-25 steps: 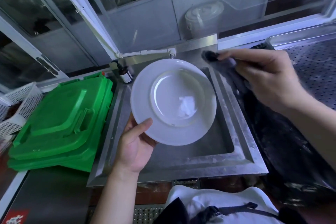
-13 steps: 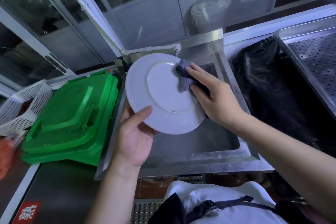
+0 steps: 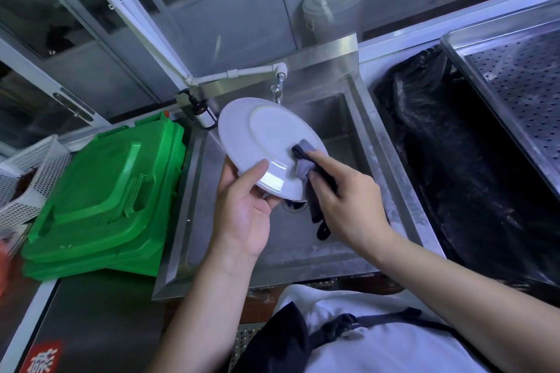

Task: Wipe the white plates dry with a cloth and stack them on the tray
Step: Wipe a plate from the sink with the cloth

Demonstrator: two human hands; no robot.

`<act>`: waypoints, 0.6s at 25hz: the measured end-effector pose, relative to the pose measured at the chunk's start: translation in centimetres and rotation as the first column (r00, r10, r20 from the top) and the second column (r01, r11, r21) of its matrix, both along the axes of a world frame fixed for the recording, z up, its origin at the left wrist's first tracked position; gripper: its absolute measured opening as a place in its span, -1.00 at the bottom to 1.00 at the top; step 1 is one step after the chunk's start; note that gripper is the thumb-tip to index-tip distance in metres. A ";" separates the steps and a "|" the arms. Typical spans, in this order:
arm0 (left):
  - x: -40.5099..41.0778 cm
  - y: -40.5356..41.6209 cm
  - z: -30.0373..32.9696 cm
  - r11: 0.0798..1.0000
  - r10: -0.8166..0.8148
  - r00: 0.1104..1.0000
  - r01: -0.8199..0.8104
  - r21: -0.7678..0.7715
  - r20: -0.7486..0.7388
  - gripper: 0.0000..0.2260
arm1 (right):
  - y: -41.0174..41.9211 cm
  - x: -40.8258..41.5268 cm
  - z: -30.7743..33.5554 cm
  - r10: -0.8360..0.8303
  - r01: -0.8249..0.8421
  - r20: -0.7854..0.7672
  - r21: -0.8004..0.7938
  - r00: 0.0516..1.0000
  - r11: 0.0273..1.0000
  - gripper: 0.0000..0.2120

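White plate (image 3: 266, 142) is tilted above the steel sink (image 3: 348, 118), its lower rim gripped by the left hand (image 3: 242, 209), thumb on top. The right hand (image 3: 345, 203) fingers press a grey cloth (image 3: 306, 160) against its lower right edge.

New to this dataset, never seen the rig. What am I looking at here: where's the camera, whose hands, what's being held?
No robot here: a person works bare-handed, and the single wide-angle camera sits on their head, looking forward and down. The left hand grips a white plate by its lower rim, tilted above a steel sink. The right hand holds a grey cloth pressed against the plate's lower right edge. A tap sits behind the plate. Left of the sink lie green plastic lids and a white mesh basket; at far right, a perforated metal tray.
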State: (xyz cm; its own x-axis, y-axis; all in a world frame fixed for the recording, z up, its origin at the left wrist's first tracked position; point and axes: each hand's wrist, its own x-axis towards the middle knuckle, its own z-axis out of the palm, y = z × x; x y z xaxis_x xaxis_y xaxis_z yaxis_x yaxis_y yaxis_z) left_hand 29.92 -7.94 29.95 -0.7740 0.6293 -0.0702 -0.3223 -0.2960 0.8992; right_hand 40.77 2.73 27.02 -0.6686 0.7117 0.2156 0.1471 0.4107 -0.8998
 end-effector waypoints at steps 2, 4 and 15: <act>-0.2 0.2 -0.3 1.000 -0.008 1.000 0.009 -0.017 0.008 -0.64 | -0.5 0.2 0.6 0.078 -0.076 -0.027 0.074 0.997 0.994 -0.63; -0.5 -0.1 -0.6 0.999 -0.010 1.000 0.010 -0.043 0.019 -0.64 | 0.7 0.5 1.2 0.249 -0.246 -0.011 0.116 0.968 0.962 -0.69; -0.3 -2.5 -1.7 0.967 -0.245 0.969 0.245 -0.071 0.011 -0.58 | 8.1 -0.2 4.9 0.253 -0.118 -0.417 0.323 0.873 0.939 -0.75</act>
